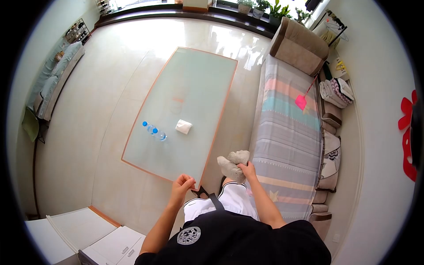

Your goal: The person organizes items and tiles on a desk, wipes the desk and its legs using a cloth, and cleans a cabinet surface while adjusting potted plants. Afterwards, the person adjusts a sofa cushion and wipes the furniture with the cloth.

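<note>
In my right hand (248,171) is a pair of beige slippers (230,170), soft and waffle-textured, gripped at one side with the fingers closed. They are held above my lap, between the table and the sofa. My left hand (183,184) hovers over the near corner of the glass table (198,88), its fingers curled in with the thumb against them. Nothing shows in it. Two clear water bottles with blue caps (160,134) and a white tissue pack (183,126) rest on the table.
Along the right runs a sofa (287,145) with a striped cover, bearing a pink fly swatter (301,102) and folded bedding (334,92). White cabinets (110,243) stand at lower left. Potted plants (260,8) line the window ledge.
</note>
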Demonstrator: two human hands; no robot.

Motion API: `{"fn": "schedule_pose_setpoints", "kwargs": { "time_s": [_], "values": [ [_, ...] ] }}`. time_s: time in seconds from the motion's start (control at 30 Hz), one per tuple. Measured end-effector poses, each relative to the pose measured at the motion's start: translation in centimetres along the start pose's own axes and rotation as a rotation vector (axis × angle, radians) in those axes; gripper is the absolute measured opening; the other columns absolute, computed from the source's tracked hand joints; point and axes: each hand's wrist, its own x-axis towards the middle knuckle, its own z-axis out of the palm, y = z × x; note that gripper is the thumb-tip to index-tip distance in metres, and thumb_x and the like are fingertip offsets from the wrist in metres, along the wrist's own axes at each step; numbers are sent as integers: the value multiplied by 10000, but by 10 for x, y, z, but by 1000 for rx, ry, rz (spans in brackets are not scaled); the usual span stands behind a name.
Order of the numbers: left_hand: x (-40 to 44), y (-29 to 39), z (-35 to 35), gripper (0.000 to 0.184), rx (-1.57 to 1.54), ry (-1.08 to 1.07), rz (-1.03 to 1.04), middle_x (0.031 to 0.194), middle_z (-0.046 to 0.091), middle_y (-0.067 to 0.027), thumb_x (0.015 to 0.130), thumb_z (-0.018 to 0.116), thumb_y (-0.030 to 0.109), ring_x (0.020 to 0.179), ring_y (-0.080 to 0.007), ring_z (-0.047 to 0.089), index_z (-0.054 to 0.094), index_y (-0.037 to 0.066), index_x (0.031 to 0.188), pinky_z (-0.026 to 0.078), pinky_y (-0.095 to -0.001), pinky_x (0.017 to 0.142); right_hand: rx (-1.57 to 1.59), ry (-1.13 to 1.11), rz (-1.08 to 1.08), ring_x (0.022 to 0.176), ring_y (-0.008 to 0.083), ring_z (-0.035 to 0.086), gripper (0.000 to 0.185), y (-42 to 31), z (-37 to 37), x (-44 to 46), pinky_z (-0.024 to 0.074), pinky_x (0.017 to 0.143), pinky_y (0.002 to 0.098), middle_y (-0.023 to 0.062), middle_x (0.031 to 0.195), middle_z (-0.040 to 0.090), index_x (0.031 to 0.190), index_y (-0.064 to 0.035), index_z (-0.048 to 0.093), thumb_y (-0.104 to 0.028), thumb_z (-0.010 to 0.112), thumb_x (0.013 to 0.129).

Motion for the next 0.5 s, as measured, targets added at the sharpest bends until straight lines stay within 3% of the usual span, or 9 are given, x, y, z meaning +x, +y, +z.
{"fn": "schedule_pose_setpoints", "kwargs": {
  "time_s": [0.13,0.27,0.33,0.4,0.5],
  "values": [
    [3,-98,-91,175,346,276,-135,747,623,-15,868,700,169,639,-94,559,583,51,813,464,-240,603,-123,-54,47,972,285,649,554,-9,-6,53,501,852,369,182,1051,684,1110,10,642,-287,744,654],
    [7,-158,-125,156,505,404,-179,746,637,-46,881,594,156,616,-109,564,617,2,871,459,-236,579,-219,-118,15,1063,318,629,654,-51,-16,117,487,910,382,209,1147,652,1170,2,598,-329,741,625],
    [17,-188,-123,180,533,523,-167,752,637,-62,882,569,163,612,-115,569,627,-7,894,462,-244,565,-316,-184,-1,1090,344,612,723,-87,-17,160,482,922,395,212,1184,633,1222,-2,554,-337,744,611],
    [30,-213,-102,180,407,698,-160,755,636,-66,882,578,165,612,-119,579,627,-8,878,469,-266,556,-336,-220,-169,1100,359,602,759,-88,-3,216,483,924,402,216,1193,624,1249,0,524,-342,746,609],
    [56,-236,-55,183,278,812,-254,796,648,-86,915,554,175,590,-140,594,619,30,1005,483,-262,530,-369,-318,-268,1134,375,579,812,-145,3,292,461,969,419,221,1227,602,1303,5,449,-331,743,625]
  ]
}}
